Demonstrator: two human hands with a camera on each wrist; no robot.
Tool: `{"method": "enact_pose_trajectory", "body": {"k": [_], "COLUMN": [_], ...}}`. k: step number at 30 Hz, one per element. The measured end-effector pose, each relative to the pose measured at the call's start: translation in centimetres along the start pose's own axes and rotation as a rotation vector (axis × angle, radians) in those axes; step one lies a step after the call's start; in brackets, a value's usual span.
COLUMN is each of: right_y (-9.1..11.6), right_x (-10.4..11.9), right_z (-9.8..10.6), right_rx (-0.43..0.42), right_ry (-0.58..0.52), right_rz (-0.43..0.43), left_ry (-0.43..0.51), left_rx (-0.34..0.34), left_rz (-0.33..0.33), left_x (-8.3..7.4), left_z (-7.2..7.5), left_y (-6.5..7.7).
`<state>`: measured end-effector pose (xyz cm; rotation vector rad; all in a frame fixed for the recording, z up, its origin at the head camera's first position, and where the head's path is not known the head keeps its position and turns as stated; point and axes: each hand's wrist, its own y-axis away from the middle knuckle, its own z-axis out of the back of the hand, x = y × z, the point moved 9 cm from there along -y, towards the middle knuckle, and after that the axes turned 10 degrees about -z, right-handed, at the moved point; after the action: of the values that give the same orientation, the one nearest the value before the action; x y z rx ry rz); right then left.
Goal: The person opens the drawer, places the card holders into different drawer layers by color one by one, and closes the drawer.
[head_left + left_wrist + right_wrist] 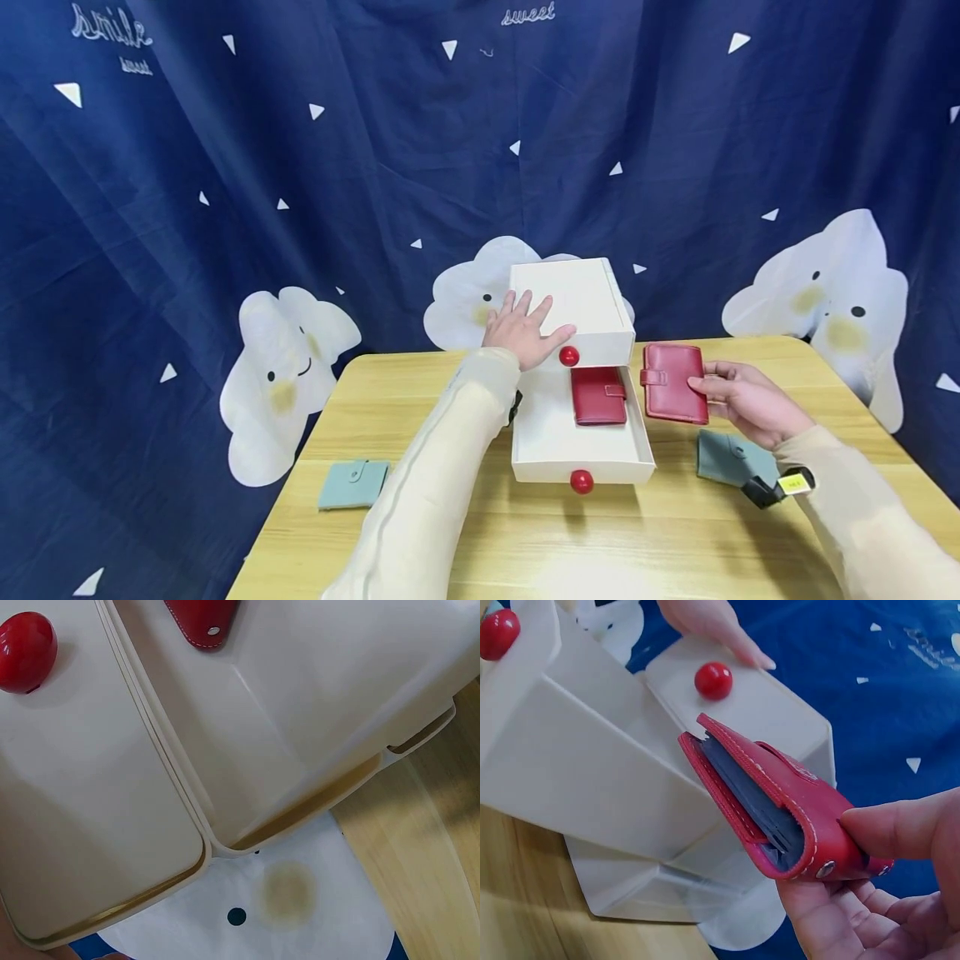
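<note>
Thumb and fingers of my right grip [752, 402] pinch a red rectangular leather-look wallet [675, 383], held up just right of a white box [581, 292]. My left grip [522, 335] rests, fingers spread, on the box's top, above a pulled-out white drawer [543, 433] where a second red wallet [597, 398] lies. Farther out, a blue-green square snap-strap wallet [348, 490] lies on the pale wooden table [397, 392] to the left, a similar blue-green wallet [720, 458] near my right wrist.

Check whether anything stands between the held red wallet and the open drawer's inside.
The drawer's right wall stands between; whether the held wallet clears it is unclear. Inside, a second red wallet lies toward the right.
</note>
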<state>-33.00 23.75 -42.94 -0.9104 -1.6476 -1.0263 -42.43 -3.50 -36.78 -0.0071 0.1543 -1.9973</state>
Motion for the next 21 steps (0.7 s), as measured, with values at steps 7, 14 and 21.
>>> {"method": "enact_pose_trajectory", "body": {"k": [7, 14, 21], "right_y": [1.1, 1.9, 2.1], "right_x": [0.5, 0.7, 0.9], "right_z": [-1.5, -3.3, -5.2], "right_rx": [0.023, 0.063, 0.119], "right_ry": [0.05, 0.044, 0.043], "right_rz": [0.021, 0.017, 0.022], "left_ry": [0.012, 0.016, 0.008], "left_rx": [-0.004, -0.001, 0.0], "left_rz": [-0.006, -0.003, 0.001], "left_x": [0.0, 0.0, -0.1], "left_z": [0.0, 0.1, 0.2], "left_y": [0.0, 0.0, 0.0]}}
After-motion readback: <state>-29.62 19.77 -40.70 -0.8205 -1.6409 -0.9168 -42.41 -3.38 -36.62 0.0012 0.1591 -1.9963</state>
